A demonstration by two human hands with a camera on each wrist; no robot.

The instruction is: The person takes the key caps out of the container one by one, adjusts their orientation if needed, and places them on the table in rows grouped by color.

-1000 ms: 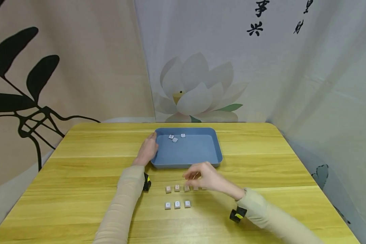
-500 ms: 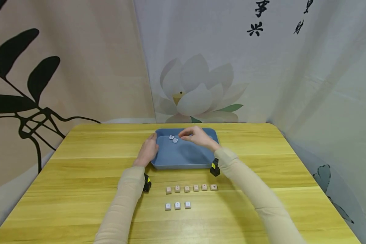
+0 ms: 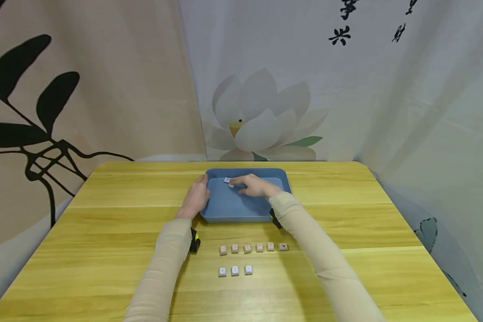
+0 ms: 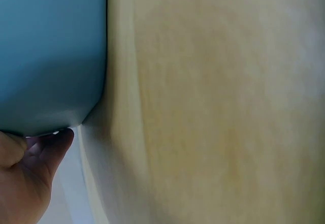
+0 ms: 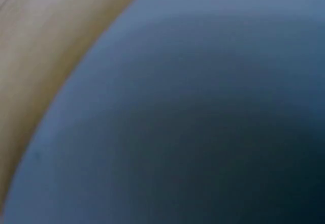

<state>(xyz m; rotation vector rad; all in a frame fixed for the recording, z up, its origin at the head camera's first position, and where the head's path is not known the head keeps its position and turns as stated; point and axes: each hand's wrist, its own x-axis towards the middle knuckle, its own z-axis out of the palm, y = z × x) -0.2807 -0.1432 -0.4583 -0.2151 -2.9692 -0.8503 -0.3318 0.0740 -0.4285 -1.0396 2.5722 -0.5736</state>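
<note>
My left hand grips the left wall of a shallow blue tray. In the left wrist view, the thumb and a finger of the left hand meet the edge of the tray. My right hand is over the tray, its index finger stretched to a white keycap and its thumb apart below. Another white keycap lies just beyond that fingertip. A third spot in the tray is covered by the hand. Only the tray's blurred, shaded surface fills the right wrist view.
On the wooden table, in front of the tray, several keycaps form one row. Nearer is a shorter row of three keycaps. A printed curtain hangs behind the table.
My right hand has gone from above the keycap row to the tray, then slightly left and down onto the keycaps there. The far row shows fully now. My left hand has stayed at the tray.
</note>
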